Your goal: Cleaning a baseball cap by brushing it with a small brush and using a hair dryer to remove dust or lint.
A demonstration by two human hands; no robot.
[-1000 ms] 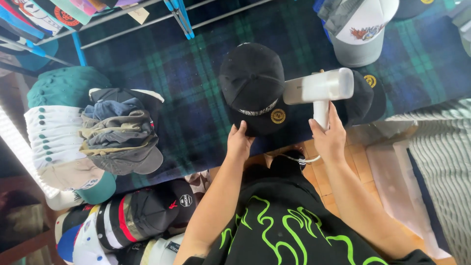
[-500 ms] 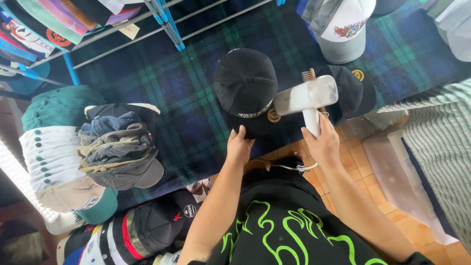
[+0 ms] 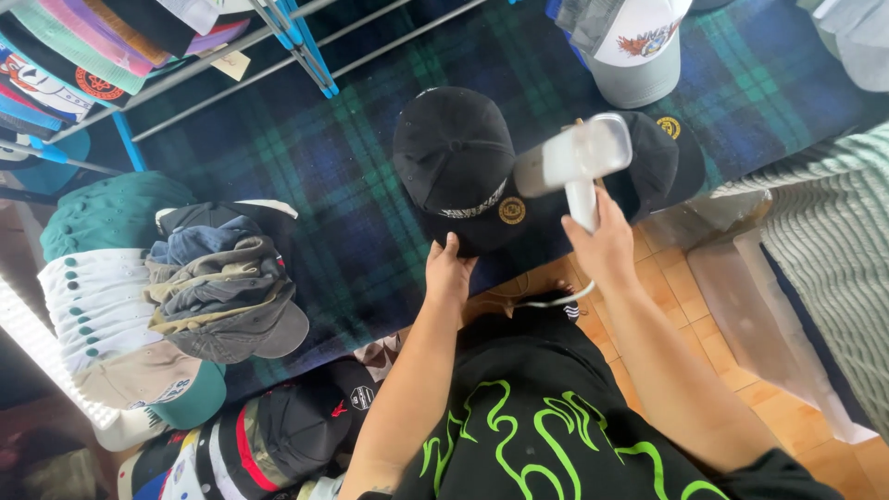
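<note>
At the far left, a stack of white caps lay nested on their sides beneath a teal cap, and just beside them sat a pile of grey, denim and tan caps. Below those, near the bottom edge, lay more dark caps with red and white trim. Above, a rack of blue and metal bars crossed the top left corner, with folded coloured fabrics hanging over it.

All of this rested on a dark blue and green tartan cloth. Near its front edge lay a black baseball cap, crown up, with a round gold sticker on its brim. The person's left hand pinched the front edge of that brim between its fingers.

Just to the right, the right hand was clenched around the handle of a white handheld garment steamer, whose head was tilted toward the black cap's side, very near it; whether they touched could not be told. A white cord looped below the wrist. Behind the steamer lay a second black cap, partly hidden. Farther back stood a grey and white cap. At the right edge lay a striped green-grey cloth above a clear plastic bin.
</note>
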